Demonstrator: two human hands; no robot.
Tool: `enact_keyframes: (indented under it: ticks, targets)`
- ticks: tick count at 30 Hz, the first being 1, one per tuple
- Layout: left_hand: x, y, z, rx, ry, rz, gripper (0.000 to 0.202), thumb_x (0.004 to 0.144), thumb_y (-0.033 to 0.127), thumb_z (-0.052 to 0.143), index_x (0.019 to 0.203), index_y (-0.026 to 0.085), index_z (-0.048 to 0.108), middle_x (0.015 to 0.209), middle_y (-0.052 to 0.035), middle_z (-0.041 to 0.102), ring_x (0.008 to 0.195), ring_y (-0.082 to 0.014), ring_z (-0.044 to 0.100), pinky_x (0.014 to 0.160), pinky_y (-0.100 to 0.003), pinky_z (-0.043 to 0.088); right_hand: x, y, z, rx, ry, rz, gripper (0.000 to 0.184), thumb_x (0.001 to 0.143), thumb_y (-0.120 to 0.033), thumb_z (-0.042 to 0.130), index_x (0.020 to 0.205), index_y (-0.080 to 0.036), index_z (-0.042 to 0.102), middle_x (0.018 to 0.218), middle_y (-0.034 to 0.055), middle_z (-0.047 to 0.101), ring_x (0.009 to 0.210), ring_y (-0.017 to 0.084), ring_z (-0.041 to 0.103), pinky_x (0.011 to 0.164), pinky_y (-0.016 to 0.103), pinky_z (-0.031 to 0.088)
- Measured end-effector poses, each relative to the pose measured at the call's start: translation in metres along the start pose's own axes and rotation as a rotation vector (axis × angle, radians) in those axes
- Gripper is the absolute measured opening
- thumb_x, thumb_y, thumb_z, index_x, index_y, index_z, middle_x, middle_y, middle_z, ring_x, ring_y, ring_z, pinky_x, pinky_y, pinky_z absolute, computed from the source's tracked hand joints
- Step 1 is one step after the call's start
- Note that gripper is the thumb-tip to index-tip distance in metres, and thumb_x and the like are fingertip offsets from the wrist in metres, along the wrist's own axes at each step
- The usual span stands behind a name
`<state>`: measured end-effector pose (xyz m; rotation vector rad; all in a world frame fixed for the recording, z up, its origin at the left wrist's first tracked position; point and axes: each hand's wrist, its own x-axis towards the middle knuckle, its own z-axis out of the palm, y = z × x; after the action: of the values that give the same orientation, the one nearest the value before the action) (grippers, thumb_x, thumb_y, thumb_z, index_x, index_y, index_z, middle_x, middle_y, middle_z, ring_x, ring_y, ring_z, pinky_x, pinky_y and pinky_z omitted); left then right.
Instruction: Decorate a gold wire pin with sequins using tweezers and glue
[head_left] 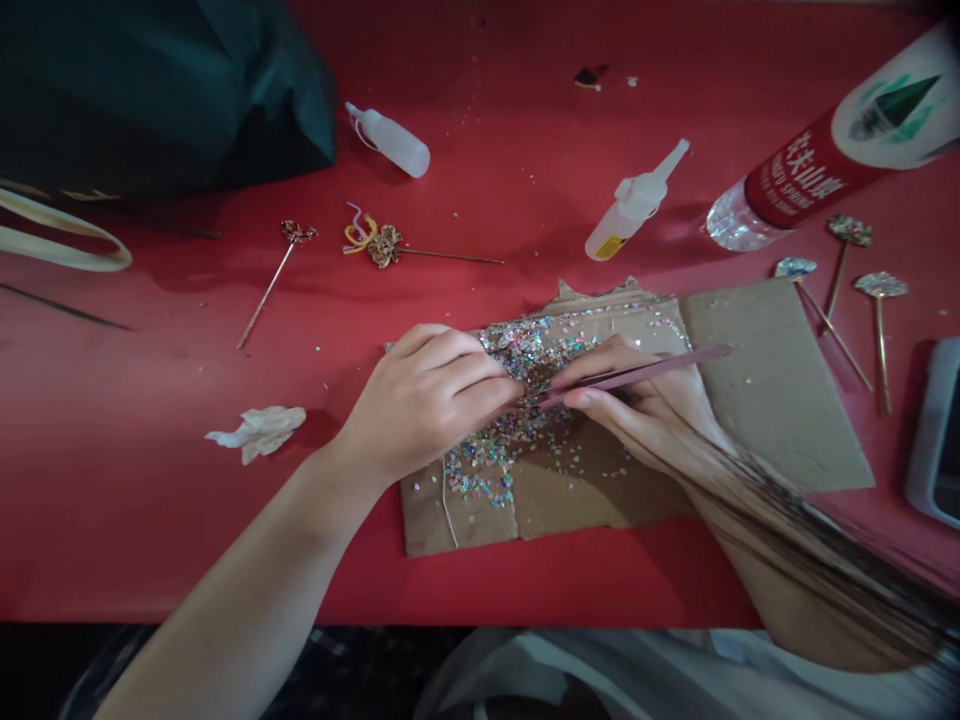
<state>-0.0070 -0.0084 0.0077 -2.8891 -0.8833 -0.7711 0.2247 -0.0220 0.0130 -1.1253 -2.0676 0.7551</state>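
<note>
A flat piece of cardboard (772, 390) lies on the red table (150, 480), strewn with several shiny sequins (525, 350). My left hand (424, 400) rests on the cardboard with its fingers curled together over the sequin pile; whether it holds anything is hidden. My right hand (637, 400) pinches a pair of metal tweezers (637, 372), whose tips point left into the sequins beside my left fingertips. A lock of my hair (810, 540) hangs over my right forearm.
Two small glue bottles (390, 140) (634, 205) and a water bottle (817, 170) lie behind the cardboard. Decorated hair sticks lie at the left (274, 280), the middle (390, 245) and the right (881, 330). A crumpled tissue (259, 430), a dark bag (150, 90) and a phone (937, 440) are nearby.
</note>
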Motion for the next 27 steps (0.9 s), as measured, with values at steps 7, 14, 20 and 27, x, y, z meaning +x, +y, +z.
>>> enact_keyframes:
  ticks: [7,14,20,27]
  targets:
    - [0.001,-0.001,-0.001,0.040,0.037,-0.027,0.005,0.087,0.024,0.060,0.089,0.023,0.064,0.081,0.0023,0.068,0.084,-0.0150,0.057,0.077,-0.030,0.042,-0.004,0.001,0.000,0.090,0.041,0.042,0.010,0.086,-0.030,0.061,0.086,-0.024,0.068,0.078,0.0002,0.070,0.070,0.014,0.063,0.061,0.029,0.046]
    - [-0.001,-0.006,-0.002,0.083,0.038,-0.162,0.022,0.086,0.013,0.051,0.098,0.026,0.065,0.090,0.0020,0.068,0.088,-0.0172,0.055,0.081,-0.035,0.040,-0.004,-0.001,0.000,-0.076,-0.048,-0.167,0.007,0.086,-0.024,0.060,0.081,-0.020,0.063,0.072,-0.0004,0.069,0.064,0.013,0.060,0.070,0.034,0.043]
    - [-0.004,-0.008,0.002,0.099,0.001,-0.243,0.026,0.087,0.013,0.047,0.100,0.027,0.064,0.093,0.0013,0.067,0.091,-0.0185,0.054,0.084,-0.037,0.038,-0.005,-0.003,0.003,-0.101,-0.226,-0.272,0.006,0.085,-0.021,0.061,0.079,-0.019,0.060,0.072,0.0007,0.067,0.068,0.014,0.061,0.075,0.036,0.041]
    - [-0.006,-0.011,0.006,0.139,-0.074,-0.276,0.012,0.090,0.030,0.053,0.092,0.027,0.065,0.085,0.0006,0.067,0.087,-0.0194,0.054,0.080,-0.038,0.037,-0.008,0.002,-0.003,-0.123,-0.138,-0.255,0.008,0.085,-0.019,0.056,0.082,-0.026,0.055,0.074,-0.0025,0.068,0.069,0.017,0.062,0.077,0.038,0.040]
